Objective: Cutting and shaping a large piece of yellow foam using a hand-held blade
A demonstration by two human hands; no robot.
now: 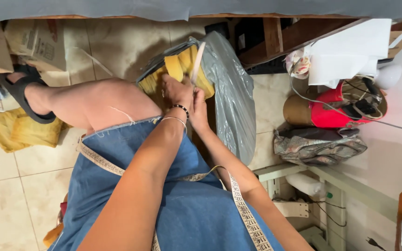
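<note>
A grey plastic bag (231,97) stands on the tiled floor in front of my knees, with a stack of yellow fabric pieces (177,65) sticking out of its mouth. A pale strip (197,58) runs over the stack. My left hand (175,90), with bracelets on the wrist, grips the near edge of the yellow stack. Beside it, my right hand (199,110) is partly hidden and closed on the stack's lower edge or the bag; I cannot tell which. A measuring tape (243,209) hangs across my blue denim skirt (191,209).
Cardboard boxes (33,42) stand at the upper left, and yellow cloth (22,132) lies under my sandalled foot (24,90). To the right are a red device with cables (333,111), a brown roll (296,110), a patterned cloth bundle (317,146) and a white table (396,153).
</note>
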